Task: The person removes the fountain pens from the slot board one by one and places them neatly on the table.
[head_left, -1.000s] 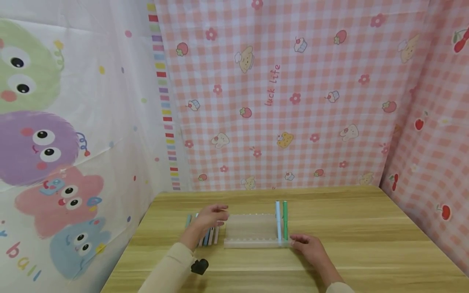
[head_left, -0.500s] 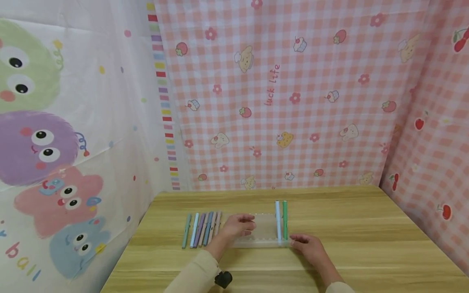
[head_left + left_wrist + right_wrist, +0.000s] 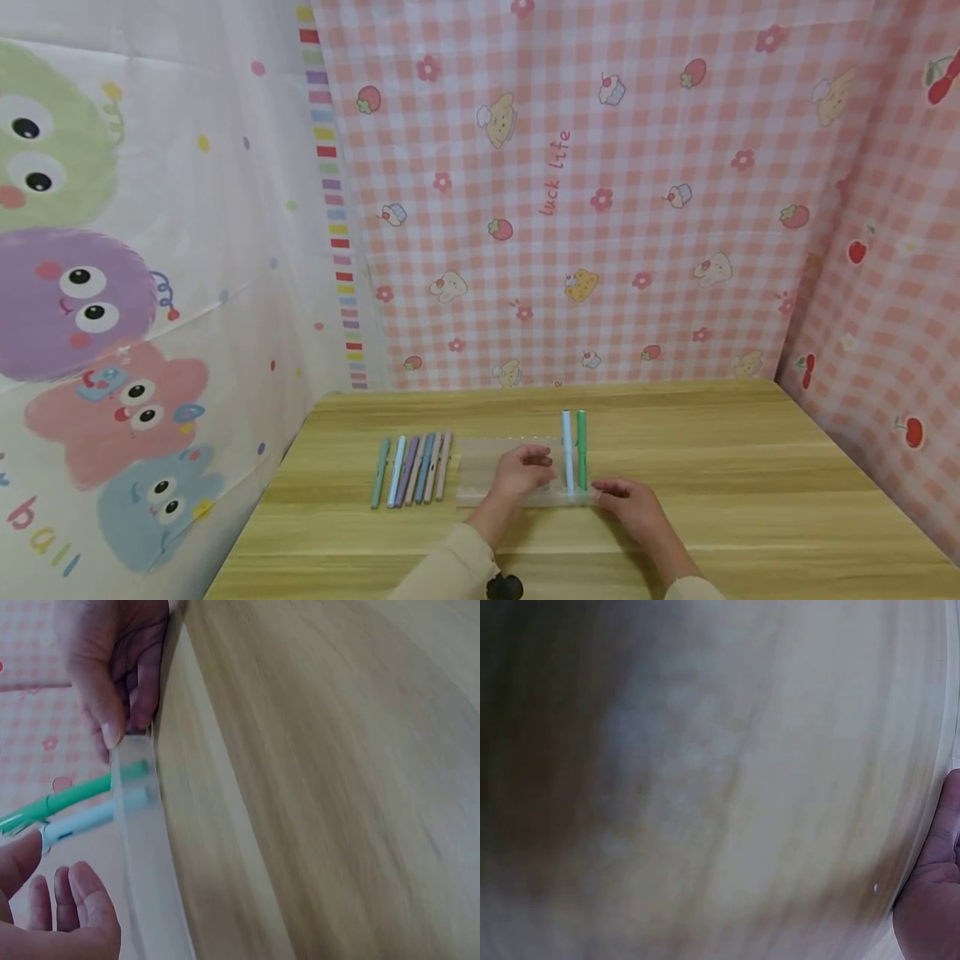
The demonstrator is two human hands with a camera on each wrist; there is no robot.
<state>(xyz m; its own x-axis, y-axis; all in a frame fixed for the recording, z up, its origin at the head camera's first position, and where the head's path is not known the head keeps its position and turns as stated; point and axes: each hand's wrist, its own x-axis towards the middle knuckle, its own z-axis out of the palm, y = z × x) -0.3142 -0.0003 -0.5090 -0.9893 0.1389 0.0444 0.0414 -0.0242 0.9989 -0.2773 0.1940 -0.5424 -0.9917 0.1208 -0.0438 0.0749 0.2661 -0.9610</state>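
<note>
Wood-grain table; hands touch frosted plastic tray.

Left hand over clear tray, six pens beside

Wooden table, pink gingham backdrop

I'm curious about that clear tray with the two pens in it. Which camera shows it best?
The head view: the whole tray shows there, with the blue pen and green pen at its right end. The left wrist view shows only a blurred edge. The right wrist view is too blurred to tell.
</note>
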